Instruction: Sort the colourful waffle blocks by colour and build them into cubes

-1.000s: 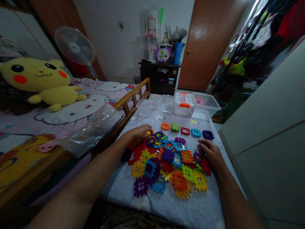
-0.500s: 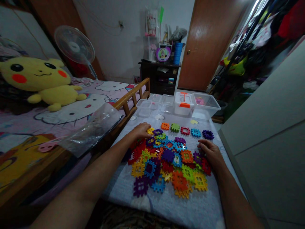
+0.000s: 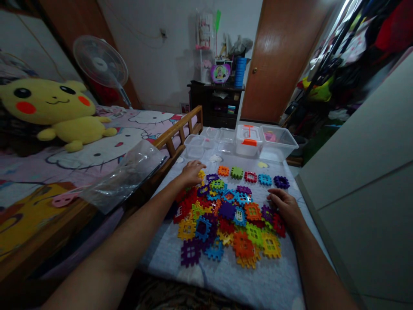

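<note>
A heap of colourful notched plastic building squares (image 3: pixel 227 211) lies on the cloth-covered table. My left hand (image 3: pixel 192 172) is at its far left corner, fingers closed on a yellow building square (image 3: pixel 201 174) that is partly hidden by them. My right hand (image 3: pixel 285 206) rests at the heap's right edge beside a red square (image 3: pixel 279 224); its fingers are loosely bent and apart, with nothing visible in them. Beyond the heap stands a row of single squares: orange (image 3: pixel 223 171), green (image 3: pixel 236 172), red (image 3: pixel 251 177), blue (image 3: pixel 265 179) and dark purple (image 3: pixel 282 182).
Clear plastic containers line the table's far end, among them a lidded box (image 3: pixel 249 148) with orange latches and an open bin (image 3: pixel 284 146). On the left, a wooden bed rail (image 3: pixel 177 133) borders the table, with a plastic bag (image 3: pixel 129 172) over it. A pale cabinet (image 3: pixel 361 181) stands right.
My left hand has risen slightly and shifted away from the heap, and the yellow square has moved a little left with it. My right hand has stayed in place.
</note>
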Demonstrator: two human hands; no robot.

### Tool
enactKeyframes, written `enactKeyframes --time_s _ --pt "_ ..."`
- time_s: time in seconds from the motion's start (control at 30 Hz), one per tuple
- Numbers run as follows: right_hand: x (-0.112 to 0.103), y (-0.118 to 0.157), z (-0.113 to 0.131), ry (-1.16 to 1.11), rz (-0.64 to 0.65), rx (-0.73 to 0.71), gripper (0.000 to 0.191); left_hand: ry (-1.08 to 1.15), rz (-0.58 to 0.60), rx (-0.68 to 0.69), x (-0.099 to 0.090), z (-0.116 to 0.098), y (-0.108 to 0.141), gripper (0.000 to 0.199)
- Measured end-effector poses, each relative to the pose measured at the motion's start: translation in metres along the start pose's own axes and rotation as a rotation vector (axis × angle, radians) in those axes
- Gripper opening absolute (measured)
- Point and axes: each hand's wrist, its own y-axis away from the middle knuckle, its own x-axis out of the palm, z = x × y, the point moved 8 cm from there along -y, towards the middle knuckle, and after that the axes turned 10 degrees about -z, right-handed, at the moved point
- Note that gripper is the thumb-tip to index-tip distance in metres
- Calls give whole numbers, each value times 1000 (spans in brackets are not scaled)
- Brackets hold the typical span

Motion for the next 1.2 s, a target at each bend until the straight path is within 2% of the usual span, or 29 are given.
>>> enactKeyframes --time_s 0.17,0.3,0.47,0.6,0.73,0.8,0.83,0.9,1.0,1.07,1.13,1.2 --pt "-1 -1 0 24 -6 -26 42 -9 14 178 11 -37 -1 43" --pt "0 -1 -1 3 9 -7 44 11 3 188 9 -41 -4 30" --pt "1 1 -1 -43 10 18 44 60 -65 194 -11 -40 -2 23" --pt "2 2 0 -51 6 33 43 143 -87 252 -24 -63 14 20" --pt "1 3 2 -43 0 26 42 225 28 375 -28 -97 42 22" --pt "1 3 3 -42 2 15 42 267 83 406 -30 -101 52 30" --pt "1 3 3 -38 3 12 42 282 88 399 -32 -96 54 36" --pt "1 3 3 -23 5 10 41 276 50 325 -34 -74 48 43" --pt "1 2 0 -4 10 9 42 148 -37 104 -32 -20 27 46" --pt "0 1 -3 3 13 6 42 30 -17 -37 -23 11 16 46" --pt "0 -1 -5 13 14 -6 42 -35 25 -107 -12 27 9 47" --pt "0 -3 -6 23 12 -22 41 -52 57 -125 -2 31 6 47"
